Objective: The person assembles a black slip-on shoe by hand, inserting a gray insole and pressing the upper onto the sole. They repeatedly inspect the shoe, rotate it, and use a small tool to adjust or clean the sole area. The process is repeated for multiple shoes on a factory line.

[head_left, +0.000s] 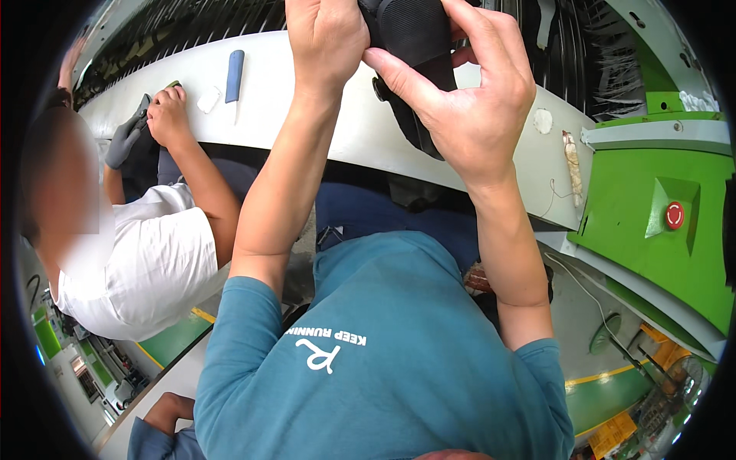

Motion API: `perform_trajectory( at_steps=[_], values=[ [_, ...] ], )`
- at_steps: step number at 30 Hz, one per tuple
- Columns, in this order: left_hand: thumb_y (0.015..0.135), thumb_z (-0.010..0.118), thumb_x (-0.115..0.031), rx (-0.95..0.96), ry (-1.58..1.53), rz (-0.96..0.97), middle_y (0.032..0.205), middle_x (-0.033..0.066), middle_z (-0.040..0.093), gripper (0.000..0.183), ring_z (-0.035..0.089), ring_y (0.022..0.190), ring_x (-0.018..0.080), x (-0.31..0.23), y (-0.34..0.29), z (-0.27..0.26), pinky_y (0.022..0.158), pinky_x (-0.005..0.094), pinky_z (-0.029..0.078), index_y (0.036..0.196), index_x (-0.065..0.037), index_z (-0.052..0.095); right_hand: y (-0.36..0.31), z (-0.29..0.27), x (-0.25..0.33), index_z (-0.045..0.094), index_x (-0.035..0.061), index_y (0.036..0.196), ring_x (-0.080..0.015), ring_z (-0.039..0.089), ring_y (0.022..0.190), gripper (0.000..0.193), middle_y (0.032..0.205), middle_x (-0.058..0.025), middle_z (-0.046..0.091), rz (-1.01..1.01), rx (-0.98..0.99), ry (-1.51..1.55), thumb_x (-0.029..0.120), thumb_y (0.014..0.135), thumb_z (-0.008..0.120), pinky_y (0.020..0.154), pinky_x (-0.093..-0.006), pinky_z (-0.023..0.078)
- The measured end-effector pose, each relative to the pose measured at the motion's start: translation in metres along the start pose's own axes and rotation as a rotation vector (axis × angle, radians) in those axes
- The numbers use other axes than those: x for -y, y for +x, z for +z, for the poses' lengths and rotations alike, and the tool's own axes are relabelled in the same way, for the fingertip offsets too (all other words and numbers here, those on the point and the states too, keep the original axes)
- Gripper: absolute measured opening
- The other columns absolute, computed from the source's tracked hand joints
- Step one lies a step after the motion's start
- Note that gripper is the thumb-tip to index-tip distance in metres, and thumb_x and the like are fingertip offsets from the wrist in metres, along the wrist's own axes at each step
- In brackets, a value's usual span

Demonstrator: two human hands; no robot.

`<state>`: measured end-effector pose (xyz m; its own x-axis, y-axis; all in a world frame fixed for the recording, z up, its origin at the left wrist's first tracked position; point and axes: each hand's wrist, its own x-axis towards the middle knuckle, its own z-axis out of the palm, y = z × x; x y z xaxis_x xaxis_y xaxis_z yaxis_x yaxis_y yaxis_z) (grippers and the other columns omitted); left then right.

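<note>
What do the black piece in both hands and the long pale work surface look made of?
Black piece: seemingly fabric or mesh, matte, with a fine dotted weave; held by the left hand and right hand. Work surface: smooth, off-white, faintly sheened; perhaps painted metal or laminate, hard to tell.

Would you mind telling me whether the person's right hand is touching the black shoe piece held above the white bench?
Touching. The head view shows the right hand with its thumb pressed flat on the black shoe piece; the left hand grips the other side.
</note>
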<state>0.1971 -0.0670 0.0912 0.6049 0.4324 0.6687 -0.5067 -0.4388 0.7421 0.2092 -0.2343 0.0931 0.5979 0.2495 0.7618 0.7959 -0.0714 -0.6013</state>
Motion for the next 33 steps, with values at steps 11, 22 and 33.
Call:
perform_trajectory(
  at_steps=[11,22,33],
  values=[
    [0.091,0.082,-0.038,0.334,0.205,0.362,0.096,0.0102,0.067,0.045,0.065,0.085,0.0196,-0.017,0.007,-0.008,0.078,0.0328,0.052,0.108,0.001,0.071,-0.007,-0.011,-0.006,0.074,0.0006,0.124,-0.0308,0.073,0.096,0.061,0.111,-0.0156,0.071,-0.128,-0.068,-0.010,0.008,0.069,0.100,0.080,-0.0392,0.060],
    [0.108,0.070,-0.031,0.397,0.180,-0.078,0.096,0.0065,0.070,0.031,0.066,0.087,0.0144,-0.034,-0.011,-0.015,0.081,0.0296,0.053,0.110,0.000,0.070,-0.020,0.001,-0.022,0.076,0.0034,0.116,-0.0283,0.070,0.091,0.064,0.104,-0.0076,0.069,-0.116,-0.044,-0.025,0.025,0.063,0.105,0.076,-0.0409,0.058],
    [0.098,0.080,-0.026,0.292,-0.289,-0.520,0.114,0.0064,0.069,0.030,0.064,0.111,0.0168,0.017,-0.121,-0.057,0.101,0.0351,0.051,0.115,-0.007,0.064,-0.071,-0.017,0.011,0.071,0.0040,0.136,-0.0154,0.066,0.100,0.070,0.115,-0.0052,0.066,0.391,0.551,0.254,0.014,0.074,0.102,0.079,-0.0285,0.060]
  ],
)
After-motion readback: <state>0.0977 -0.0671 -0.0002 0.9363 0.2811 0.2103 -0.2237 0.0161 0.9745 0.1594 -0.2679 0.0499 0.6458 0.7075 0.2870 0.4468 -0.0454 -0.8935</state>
